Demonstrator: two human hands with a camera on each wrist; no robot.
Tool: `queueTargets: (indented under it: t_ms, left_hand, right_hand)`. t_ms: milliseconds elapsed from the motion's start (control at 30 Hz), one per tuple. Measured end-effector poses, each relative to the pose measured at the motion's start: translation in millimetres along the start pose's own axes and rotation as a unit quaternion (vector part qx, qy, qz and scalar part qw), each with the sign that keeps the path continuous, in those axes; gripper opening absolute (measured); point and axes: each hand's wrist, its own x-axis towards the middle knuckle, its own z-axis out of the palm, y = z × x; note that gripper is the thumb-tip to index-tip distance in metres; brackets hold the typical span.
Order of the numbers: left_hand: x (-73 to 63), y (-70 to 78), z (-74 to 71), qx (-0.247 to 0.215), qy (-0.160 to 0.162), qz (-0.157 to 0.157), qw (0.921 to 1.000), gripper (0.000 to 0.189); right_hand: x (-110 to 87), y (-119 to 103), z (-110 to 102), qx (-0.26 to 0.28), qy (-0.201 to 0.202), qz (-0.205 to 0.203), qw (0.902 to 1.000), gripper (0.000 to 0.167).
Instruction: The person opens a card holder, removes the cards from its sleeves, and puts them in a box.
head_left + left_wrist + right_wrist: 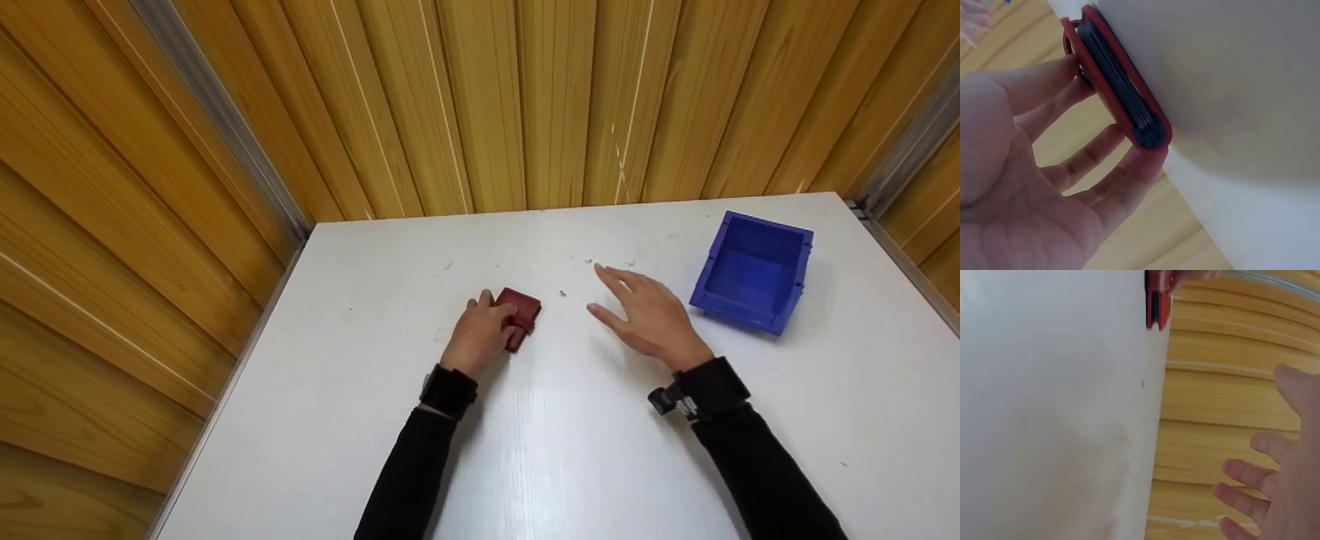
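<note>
Gripping red wallet [517, 300] in left hand [474, 339], thumb and fingers bent against it near strap [522, 323]. Wallet near middle of white surface [540, 457]; contact with surface unclear, cannot tell. Dark layers between red covers in left wrist view. Holding nothing in right hand [651, 316], fingers spread, raised above surface between wallet and blue bin [739, 313]. Bin toward far right corner, well apart from wallet, opening upward. Black bands [450, 391] on both wrists.
</note>
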Motion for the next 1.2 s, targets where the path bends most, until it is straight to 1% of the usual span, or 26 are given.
queueTargets:
  t_ms: [67,167,233,300,433,600,767,1000,1200]
  left_hand:
    - [2.0,11.5,6.0,0.018,0.008,0.017,0.9997,0.021]
    - [5.7,27.7,11.7,0.035,0.013,0.032,0.9988,0.02]
    - [8.2,37.9,15.0,0.041,0.014,0.035,0.9984,0.023]
    - [10.0,47.1,17.6,0.031,0.007,0.031,0.999,0.027]
    - [10.4,58.9,22.6,0.005,0.0,0.04,0.9992,0.03]
    - [9.6,63.8,25.1,-0.007,0.003,0.052,0.9986,0.028]
    - [10.3,65.0,25.8,-0.028,-0.004,0.058,0.9979,0.03]
    - [9.6,64.7,25.8,-0.053,-0.018,0.046,0.9973,0.032]
    - [6.6,62.8,25.4,-0.067,-0.019,0.045,0.9965,0.032]
  right_hand:
    - [3.9,-7.9,12.7,0.001,-0.008,-0.005,1.0,0.071]
    - [8.5,-17.5,28.0,-0.003,-0.009,-0.018,0.9998,0.067]
    - [10.9,-22.8,35.6,-0.005,-0.013,-0.026,0.9996,0.064]
    - [11.9,-26.9,40.1,0.0,-0.022,-0.03,0.9993,0.06]
    - [10.7,-29.2,43.9,0.028,-0.044,-0.026,0.9983,0.055]
    - [9.1,-26.8,43.3,0.06,-0.051,-0.02,0.9967,0.052]
    - [9.4,-25.4,42.2,0.064,-0.056,-0.021,0.9962,0.05]
    - [8.3,-25.6,43.4,0.062,-0.053,-0.026,0.9963,0.047]
    - [6.1,-25.7,46.1,0.062,-0.048,-0.035,0.9963,0.046]
